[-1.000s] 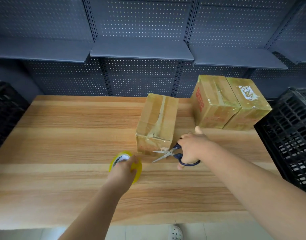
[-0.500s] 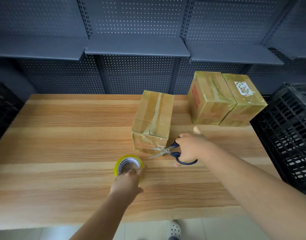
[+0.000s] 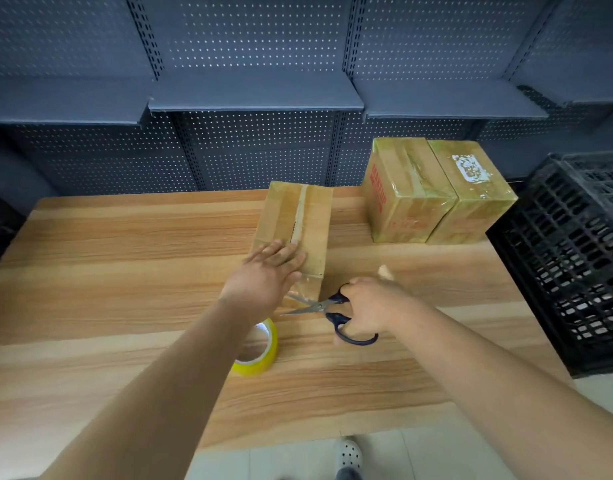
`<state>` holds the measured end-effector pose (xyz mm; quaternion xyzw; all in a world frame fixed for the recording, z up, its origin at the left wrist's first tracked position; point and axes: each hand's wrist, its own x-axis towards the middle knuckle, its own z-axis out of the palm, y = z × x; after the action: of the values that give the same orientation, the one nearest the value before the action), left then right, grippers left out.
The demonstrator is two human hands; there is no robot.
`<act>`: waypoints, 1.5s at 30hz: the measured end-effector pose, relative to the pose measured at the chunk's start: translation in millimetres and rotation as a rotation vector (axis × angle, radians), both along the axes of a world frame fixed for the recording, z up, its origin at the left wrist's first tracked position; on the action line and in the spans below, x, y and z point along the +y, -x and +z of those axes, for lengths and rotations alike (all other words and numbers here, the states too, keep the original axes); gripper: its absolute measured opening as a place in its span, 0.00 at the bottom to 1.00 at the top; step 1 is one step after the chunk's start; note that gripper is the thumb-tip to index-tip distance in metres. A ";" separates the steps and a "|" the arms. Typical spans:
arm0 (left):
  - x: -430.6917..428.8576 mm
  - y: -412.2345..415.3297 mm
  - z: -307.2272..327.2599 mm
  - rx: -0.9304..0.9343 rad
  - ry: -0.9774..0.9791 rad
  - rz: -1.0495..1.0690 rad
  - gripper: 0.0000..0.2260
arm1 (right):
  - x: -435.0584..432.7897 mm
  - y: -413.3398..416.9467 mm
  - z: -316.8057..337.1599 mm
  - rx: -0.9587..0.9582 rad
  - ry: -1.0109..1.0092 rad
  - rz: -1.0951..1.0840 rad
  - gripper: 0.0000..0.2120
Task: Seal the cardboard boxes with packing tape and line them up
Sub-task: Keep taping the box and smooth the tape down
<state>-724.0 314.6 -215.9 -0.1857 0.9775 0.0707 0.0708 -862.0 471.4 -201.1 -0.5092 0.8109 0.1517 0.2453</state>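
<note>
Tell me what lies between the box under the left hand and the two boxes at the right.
Nothing: the head view shows only bare table between that box and the pair.

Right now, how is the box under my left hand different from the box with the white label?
The near box stands alone mid-table with your left hand flat on top; the labelled box sits back right against a neighbouring box, untouched. The near box's top shows only a taped seam; the labelled box carries a torn white sticker. Both are brown cardboard on the wooden table.
</note>
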 end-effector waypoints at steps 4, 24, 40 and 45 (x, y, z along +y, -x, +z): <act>-4.5 0.9 -5.9 0.058 0.027 0.020 0.22 | 30.7 -15.5 -14.9 0.011 -0.102 0.072 0.29; -10.8 20.5 -0.8 0.051 -0.125 0.145 0.21 | 42.5 -11.4 -53.0 -0.398 0.668 -0.752 0.19; -15.9 27.0 -3.0 0.041 -0.141 0.188 0.20 | -43.2 -48.2 -68.0 -1.045 1.245 -1.359 0.05; -17.3 27.3 -3.4 0.040 -0.145 0.183 0.20 | -40.7 -44.3 -69.3 -1.027 1.165 -1.309 0.01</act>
<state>-751.3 297.3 -219.2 -0.2671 0.9500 0.1513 0.0576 -817.8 430.7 -270.4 -0.0091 0.6749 -0.6683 0.3128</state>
